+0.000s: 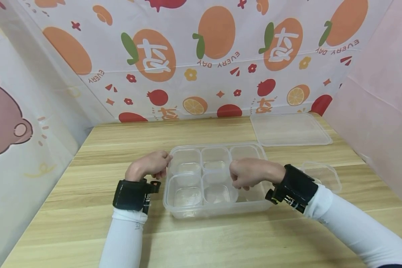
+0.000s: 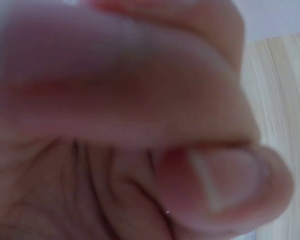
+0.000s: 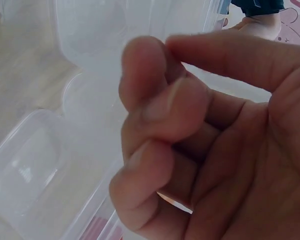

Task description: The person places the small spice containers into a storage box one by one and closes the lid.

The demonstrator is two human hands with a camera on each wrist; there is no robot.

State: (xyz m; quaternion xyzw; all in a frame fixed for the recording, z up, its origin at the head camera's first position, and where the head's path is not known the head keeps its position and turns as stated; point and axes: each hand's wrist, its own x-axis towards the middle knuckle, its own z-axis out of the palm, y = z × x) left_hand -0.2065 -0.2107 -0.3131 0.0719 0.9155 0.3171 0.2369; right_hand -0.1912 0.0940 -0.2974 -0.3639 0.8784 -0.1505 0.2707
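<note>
A large clear plastic box sits on the wooden table with several small clear containers in it. My left hand is at the box's left side, thumb and index finger pinching its rim; that grip is partly hidden. In the left wrist view the thumb lies against the bent index finger. Over the right part of the box, my right hand has curled fingers astride the right wall of the front middle container. It pinches that wall, though the contact point is hidden. The right wrist view shows the curled fingertips in front of the containers.
A flat clear lid lies at the back right of the table. Partly behind the right wrist is a smaller clear plastic piece. A fruit-printed cloth hangs behind the table, with pale cloths on either side.
</note>
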